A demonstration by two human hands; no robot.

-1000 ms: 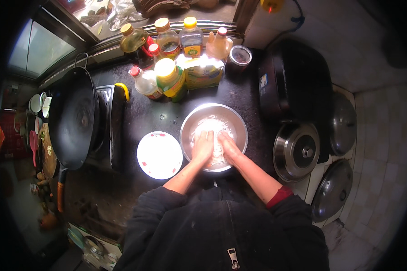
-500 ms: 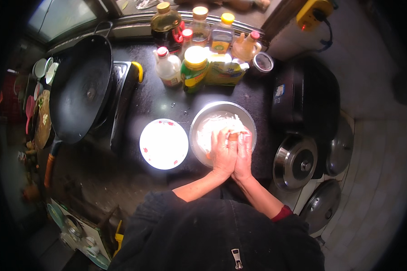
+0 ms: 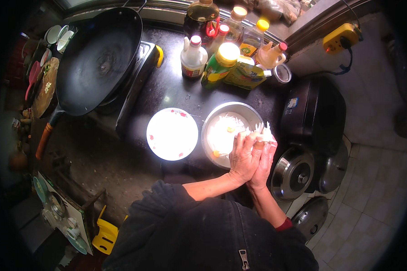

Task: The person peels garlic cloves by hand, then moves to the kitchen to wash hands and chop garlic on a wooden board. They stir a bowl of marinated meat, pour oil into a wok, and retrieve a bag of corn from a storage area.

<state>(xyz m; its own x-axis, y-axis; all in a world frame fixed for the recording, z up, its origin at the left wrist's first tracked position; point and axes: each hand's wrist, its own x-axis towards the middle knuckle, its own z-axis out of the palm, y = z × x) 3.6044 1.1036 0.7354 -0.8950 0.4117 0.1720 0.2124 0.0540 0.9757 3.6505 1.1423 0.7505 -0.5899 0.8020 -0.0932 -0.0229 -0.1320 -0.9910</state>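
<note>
My left hand (image 3: 244,159) and my right hand (image 3: 263,166) are pressed palm to palm, fingers closed round a clump of white vegetable shreds (image 3: 266,132). The shreds stick out above the fingertips. Both hands are over the near right rim of a round metal bowl (image 3: 205,141), partly hiding it. More pale shreds (image 3: 226,124) lie inside, with a couple of orange-yellow bits among them; glare washes out detail. Left of the metal bowl stands a white dish (image 3: 172,134) with red flower marks on its rim, too bright to show any contents.
A large black wok (image 3: 99,63) sits on a stove at left, its wooden handle (image 3: 44,141) pointing toward me. Several bottles, including a white jug (image 3: 194,58), crowd the back. At right are a black appliance (image 3: 314,115) and metal lids (image 3: 294,174). A yellow stool (image 3: 106,235) stands lower left.
The view has turned slightly. My joined hands have shifted right, from over the bowl's middle to its right rim, and more shreds now show above the fingers.
</note>
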